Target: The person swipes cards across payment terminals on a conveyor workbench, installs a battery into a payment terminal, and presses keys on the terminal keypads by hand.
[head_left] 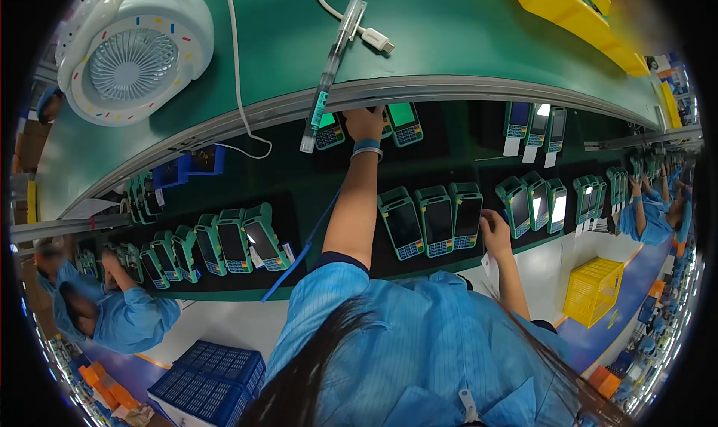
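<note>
My left hand [364,124], with a blue band on the wrist, reaches forward beneath the shelf rail. It lies over a payment terminal between two others with green screens, the left one [329,131] and the right one [406,123]. The rail and the hand itself hide most of its fingers, so its grip cannot be made out. Close to my body, three green-framed terminals with dark screens [402,223] stand tilted in a row. Beside the rightmost one [467,214] is my right hand [495,232], its fingers loosely curled and slightly apart, with nothing visible between them.
The upper shelf [277,45] holds a fan [134,60], a pen [334,74], a white cable [376,40] and a yellow bin [576,19]. More terminals line the bench at left and right. Co-workers [123,307] sit on both sides. Crates [209,378] stand on the floor.
</note>
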Demonstrator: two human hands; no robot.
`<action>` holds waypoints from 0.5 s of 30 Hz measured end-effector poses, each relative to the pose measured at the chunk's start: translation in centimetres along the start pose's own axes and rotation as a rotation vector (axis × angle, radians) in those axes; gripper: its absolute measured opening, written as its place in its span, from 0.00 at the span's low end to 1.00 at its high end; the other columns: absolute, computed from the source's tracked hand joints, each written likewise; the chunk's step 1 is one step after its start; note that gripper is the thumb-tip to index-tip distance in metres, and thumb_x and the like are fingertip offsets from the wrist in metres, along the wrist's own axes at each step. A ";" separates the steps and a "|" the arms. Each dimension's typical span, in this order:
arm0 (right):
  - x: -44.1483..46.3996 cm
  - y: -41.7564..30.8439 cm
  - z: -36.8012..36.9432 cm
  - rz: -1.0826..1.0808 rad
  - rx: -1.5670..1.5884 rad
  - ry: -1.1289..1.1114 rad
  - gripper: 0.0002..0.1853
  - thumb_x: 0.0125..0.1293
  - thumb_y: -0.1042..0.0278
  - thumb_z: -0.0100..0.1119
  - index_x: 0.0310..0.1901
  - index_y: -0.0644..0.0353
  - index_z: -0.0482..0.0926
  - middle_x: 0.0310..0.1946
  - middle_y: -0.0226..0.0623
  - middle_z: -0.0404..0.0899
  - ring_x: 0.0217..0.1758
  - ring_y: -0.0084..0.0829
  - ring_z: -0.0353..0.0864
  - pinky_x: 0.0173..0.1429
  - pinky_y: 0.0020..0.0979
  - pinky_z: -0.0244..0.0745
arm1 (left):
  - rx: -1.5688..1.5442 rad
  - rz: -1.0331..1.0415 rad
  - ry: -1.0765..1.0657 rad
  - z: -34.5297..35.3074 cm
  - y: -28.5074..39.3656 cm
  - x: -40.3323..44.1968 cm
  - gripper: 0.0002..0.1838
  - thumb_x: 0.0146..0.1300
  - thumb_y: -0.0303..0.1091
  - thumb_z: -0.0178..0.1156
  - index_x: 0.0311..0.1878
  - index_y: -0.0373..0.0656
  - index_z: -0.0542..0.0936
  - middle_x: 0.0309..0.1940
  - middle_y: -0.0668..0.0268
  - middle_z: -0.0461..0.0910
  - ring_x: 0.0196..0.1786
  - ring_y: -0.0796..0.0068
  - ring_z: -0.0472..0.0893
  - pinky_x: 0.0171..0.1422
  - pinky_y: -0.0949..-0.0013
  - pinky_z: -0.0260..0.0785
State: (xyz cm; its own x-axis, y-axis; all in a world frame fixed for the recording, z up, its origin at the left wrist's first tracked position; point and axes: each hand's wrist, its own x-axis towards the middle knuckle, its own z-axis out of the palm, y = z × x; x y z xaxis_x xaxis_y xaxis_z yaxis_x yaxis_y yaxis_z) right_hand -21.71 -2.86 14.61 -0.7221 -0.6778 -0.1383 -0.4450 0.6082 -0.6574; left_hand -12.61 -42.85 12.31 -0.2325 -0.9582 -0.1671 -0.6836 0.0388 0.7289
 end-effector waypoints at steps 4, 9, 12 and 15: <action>1.2 -7.5 0.9 -0.131 0.191 -0.013 0.14 0.63 0.70 0.56 0.50 0.63 0.77 0.43 0.43 0.80 0.44 0.41 0.81 0.49 0.31 0.73 | -0.523 0.060 0.098 -4.5 0.7 -3.5 0.46 0.51 0.43 0.71 0.67 0.35 0.58 0.61 0.45 0.68 0.57 0.47 0.73 0.54 0.50 0.74; 1.6 -16.2 0.8 -0.259 0.577 -0.171 0.26 0.68 0.63 0.52 0.65 0.61 0.64 0.60 0.41 0.68 0.59 0.33 0.70 0.51 0.23 0.69 | -1.312 -0.044 -0.656 -8.4 -1.8 -12.6 0.36 0.58 0.44 0.66 0.66 0.43 0.62 0.53 0.62 0.75 0.54 0.69 0.76 0.54 0.68 0.73; 0.2 -17.9 1.5 -0.414 0.634 -0.293 0.29 0.68 0.60 0.52 0.67 0.60 0.61 0.66 0.41 0.60 0.60 0.34 0.69 0.51 0.26 0.71 | -1.535 -0.141 -0.748 -8.2 -1.1 -19.0 0.23 0.70 0.47 0.48 0.63 0.45 0.66 0.48 0.67 0.77 0.45 0.76 0.79 0.46 0.72 0.75; -3.2 -19.0 -0.7 -0.303 0.544 -0.339 0.24 0.67 0.59 0.53 0.62 0.57 0.67 0.63 0.45 0.62 0.57 0.40 0.74 0.54 0.33 0.72 | -1.435 -0.110 -0.759 -8.8 -1.0 -23.1 0.22 0.72 0.49 0.43 0.61 0.46 0.66 0.44 0.69 0.77 0.41 0.79 0.79 0.43 0.76 0.74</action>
State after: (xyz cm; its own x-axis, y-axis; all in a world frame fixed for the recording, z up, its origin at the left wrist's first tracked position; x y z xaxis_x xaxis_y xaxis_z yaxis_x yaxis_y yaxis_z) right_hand -11.26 -11.98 28.06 -0.3643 -0.9296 -0.0555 -0.2089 0.1396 -0.9679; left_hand -0.45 -23.29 21.23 -0.7944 -0.5695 -0.2111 0.3512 -0.7143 0.6053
